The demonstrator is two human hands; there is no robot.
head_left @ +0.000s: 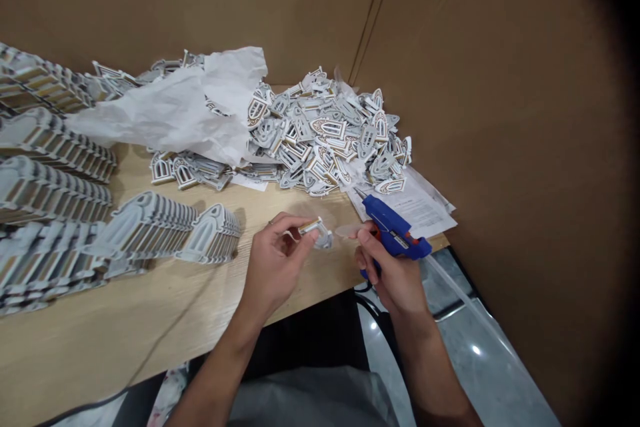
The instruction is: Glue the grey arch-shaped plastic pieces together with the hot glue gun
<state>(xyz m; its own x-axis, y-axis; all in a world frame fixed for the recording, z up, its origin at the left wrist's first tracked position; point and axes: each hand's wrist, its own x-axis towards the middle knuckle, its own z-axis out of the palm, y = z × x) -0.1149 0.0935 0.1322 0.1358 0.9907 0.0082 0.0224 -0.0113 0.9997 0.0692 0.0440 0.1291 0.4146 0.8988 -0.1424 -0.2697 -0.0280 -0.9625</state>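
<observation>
I have the small arched window piece [324, 238] tilted above the tabletop [65, 353], pinched between the thumb and fingers of the left hand [275, 263]. The hold is at one end, I judge so that the rest is uncovered. The piece looks white and pale grey with a gold band along its upper side; its openings are too blurred to make out. Just beside it, a thin translucent disc [345, 231] appears nipped by the fingertips of the right hand [397, 277], which is also curled around a blue glue gun [393, 220], probably to spare me setting the gun down. Its nozzle [361, 194] points towards a loose heap [330, 137] of similar pieces. To the left, stacked pieces [155, 223] stand in rows, likely nested to save space, and crumpled white paper [170, 120] lies behind.
</observation>
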